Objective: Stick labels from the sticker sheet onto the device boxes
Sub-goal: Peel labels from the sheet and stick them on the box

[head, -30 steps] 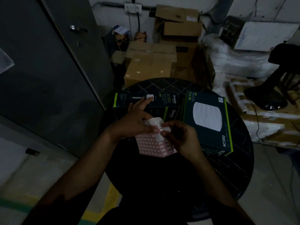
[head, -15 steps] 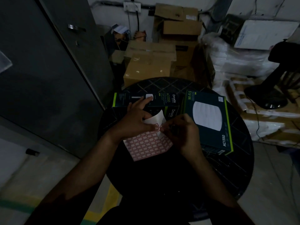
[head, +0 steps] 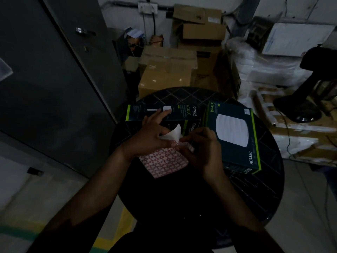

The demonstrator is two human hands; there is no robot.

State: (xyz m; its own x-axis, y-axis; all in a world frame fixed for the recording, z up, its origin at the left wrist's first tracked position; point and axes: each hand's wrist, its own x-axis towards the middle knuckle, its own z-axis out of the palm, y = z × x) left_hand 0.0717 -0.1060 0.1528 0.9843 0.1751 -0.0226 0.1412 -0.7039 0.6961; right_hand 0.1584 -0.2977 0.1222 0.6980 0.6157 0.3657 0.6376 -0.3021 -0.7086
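Observation:
A sticker sheet with rows of red-bordered white labels is held over the round black table. My left hand grips its far edge, which curls up white. My right hand pinches at a label on the sheet's top right corner. A dark green device box with a white round device pictured lies flat to the right. Two more device boxes are stacked behind my hands, with a small white label near my left fingertips.
A grey metal cabinet stands at the left. Brown cardboard cartons pile up behind the table. White wrapped bundles and a black fan base with a cable lie at the right.
The sheet has swung round and shifted left, its far edge curling up more. My right hand moved up from the sheet's right side to its top corner.

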